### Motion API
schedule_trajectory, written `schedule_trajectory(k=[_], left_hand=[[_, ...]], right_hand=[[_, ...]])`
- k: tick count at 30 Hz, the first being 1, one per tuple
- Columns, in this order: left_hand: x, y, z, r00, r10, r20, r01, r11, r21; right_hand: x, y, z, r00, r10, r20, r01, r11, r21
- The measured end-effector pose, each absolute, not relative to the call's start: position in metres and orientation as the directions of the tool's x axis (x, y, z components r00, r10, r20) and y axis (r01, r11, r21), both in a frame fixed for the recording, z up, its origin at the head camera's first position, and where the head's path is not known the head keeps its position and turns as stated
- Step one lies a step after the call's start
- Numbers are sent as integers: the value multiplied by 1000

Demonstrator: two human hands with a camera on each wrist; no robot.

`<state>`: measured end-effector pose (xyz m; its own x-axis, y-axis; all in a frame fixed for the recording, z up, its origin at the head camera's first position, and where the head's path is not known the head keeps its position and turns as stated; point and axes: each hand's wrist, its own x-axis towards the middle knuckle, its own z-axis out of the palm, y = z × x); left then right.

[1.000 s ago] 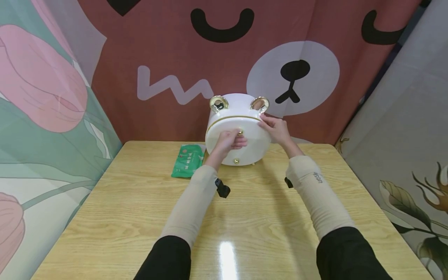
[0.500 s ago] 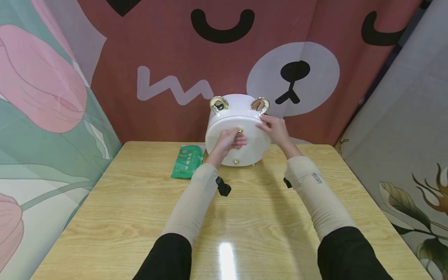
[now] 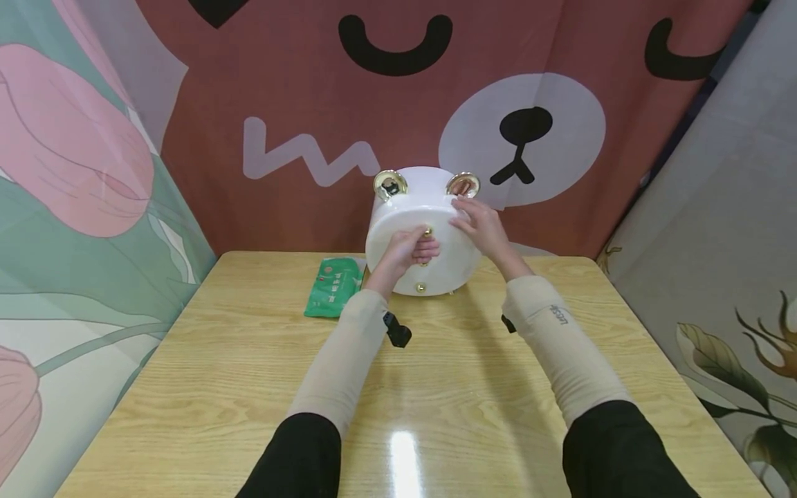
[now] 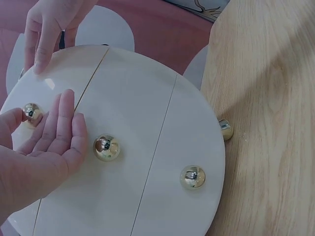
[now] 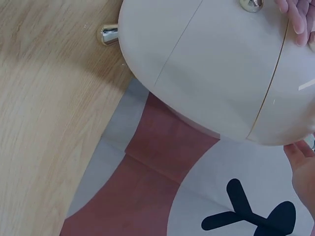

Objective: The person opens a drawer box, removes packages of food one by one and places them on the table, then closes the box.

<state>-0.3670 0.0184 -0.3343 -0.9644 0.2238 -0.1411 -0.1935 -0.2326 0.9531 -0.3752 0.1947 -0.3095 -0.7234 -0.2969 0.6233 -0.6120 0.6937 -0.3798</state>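
Note:
A round white storage box with gold ears stands at the back of the table. Seams cross its front, which bears a gold ball knob on each of three panels. My left hand is at the upper knob, pinching it between thumb and index finger, the other fingers extended over the front. My right hand touches the box's upper right edge below the right ear, thumb on the front face and fingers on top. In the right wrist view the box's rim partly hides the right hand's fingers.
A green packet lies left of the box on the wooden table. Printed cloth hangs directly behind the box, and more cloth lines both sides. A short gold foot supports the box.
My right hand has slid a little left along the box's upper edge. The gold line along the top of the front no longer shows. My left hand stays at the knob.

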Motion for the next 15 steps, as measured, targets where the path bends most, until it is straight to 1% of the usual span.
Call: schedule_trajectory(k=[2, 9, 15], left_hand=[[-367, 19, -335, -964, 228, -140, -194, -237, 952], [-368, 19, -339, -963, 237, -131, -189, -240, 952], [-367, 18, -338, -964, 234, -129, -186, -242, 952]], right_hand=[[-375, 194, -310, -721, -294, 628, -616, 687, -385], [-376, 191, -312, -737, -201, 645, -575, 688, -443], [-378, 190, -313, -742, -157, 652, -567, 666, -485]])
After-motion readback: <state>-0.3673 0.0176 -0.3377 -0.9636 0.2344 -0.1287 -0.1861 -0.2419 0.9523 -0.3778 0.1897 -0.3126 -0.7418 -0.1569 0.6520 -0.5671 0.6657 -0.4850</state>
